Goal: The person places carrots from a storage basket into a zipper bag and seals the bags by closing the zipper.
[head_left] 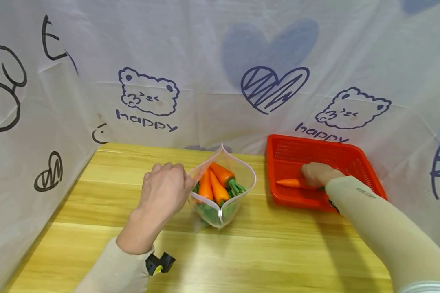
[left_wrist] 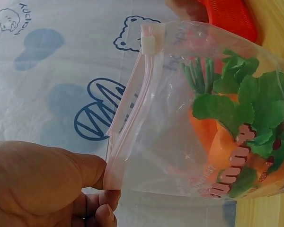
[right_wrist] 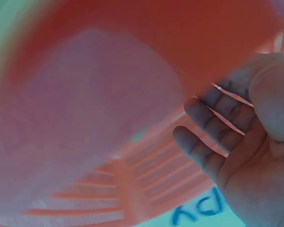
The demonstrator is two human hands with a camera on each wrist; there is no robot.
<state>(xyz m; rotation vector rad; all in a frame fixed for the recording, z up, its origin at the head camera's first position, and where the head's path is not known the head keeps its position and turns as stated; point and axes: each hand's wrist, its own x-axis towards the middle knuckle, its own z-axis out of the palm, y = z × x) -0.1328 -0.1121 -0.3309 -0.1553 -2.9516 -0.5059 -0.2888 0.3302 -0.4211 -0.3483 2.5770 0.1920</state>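
Observation:
In the head view my left hand [head_left: 165,189] pinches the left edge of a clear zip bag [head_left: 238,201]. The bag stands with its mouth spread, and several carrots [head_left: 221,173] with green tops are inside. In the left wrist view, thumb and fingers grip the zip strip [left_wrist: 144,90], and a white slider [left_wrist: 148,45] sits along it. My right hand [head_left: 317,175] is down in the red basket [head_left: 289,199], over a carrot [head_left: 289,183] whose tip points left. In the right wrist view its fingers [right_wrist: 199,146] look loosely extended; the basket wall hides part of the hand.
The bag and basket stand on a wood-grain table [head_left: 271,248], the basket to the bag's right. A white cloth [head_left: 209,53] with printed bears and hearts hangs behind and at the sides.

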